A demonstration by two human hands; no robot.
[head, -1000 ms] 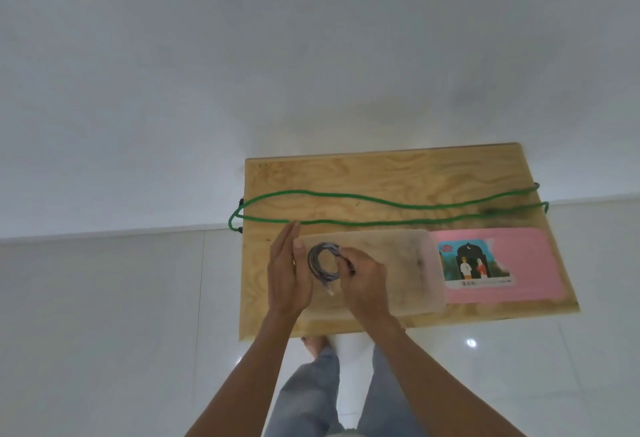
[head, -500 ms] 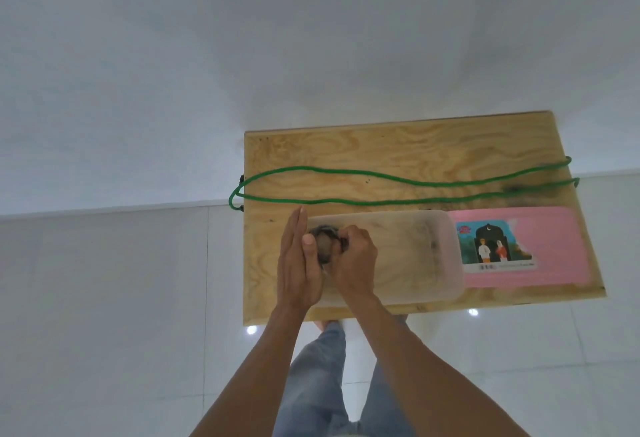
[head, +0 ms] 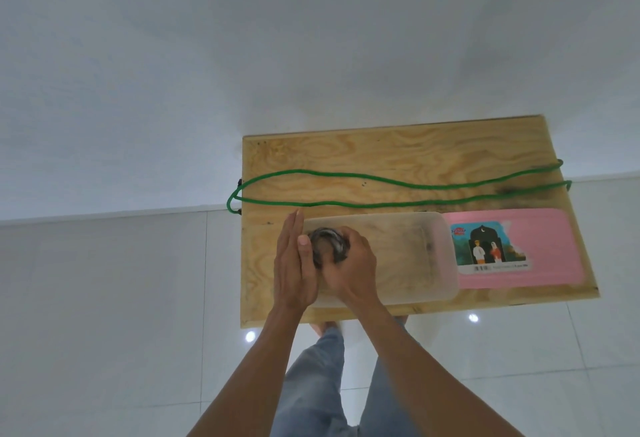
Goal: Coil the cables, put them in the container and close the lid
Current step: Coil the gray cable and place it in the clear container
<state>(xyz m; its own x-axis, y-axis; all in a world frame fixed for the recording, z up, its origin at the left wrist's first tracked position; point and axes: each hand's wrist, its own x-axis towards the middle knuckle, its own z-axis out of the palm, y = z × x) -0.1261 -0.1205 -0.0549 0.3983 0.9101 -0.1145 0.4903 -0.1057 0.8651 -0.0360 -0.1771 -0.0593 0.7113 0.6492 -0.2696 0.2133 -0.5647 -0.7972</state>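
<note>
A clear plastic container (head: 408,256) lies on a wooden board (head: 381,159). Over its left end sits a small grey coiled cable (head: 327,244). My right hand (head: 349,266) grips the coil from the right, fingers curled round it. My left hand (head: 294,263) stands edge-on with straight fingers against the container's left end, its thumb touching the coil. A long green cable (head: 381,190) lies uncoiled across the board behind the container. The pink lid (head: 540,249) with a picture label lies flat to the right of the container.
The board ends close behind my wrists, with white floor tiles (head: 104,298) below and a white wall beyond. My legs in grey trousers (head: 318,384) show under the board's near edge. The green cable's loop hangs over the board's left edge.
The grey coil has been drawn into a tighter, smaller loop, with my right hand closing round it and my left thumb coming onto it. The view has shifted a little.
</note>
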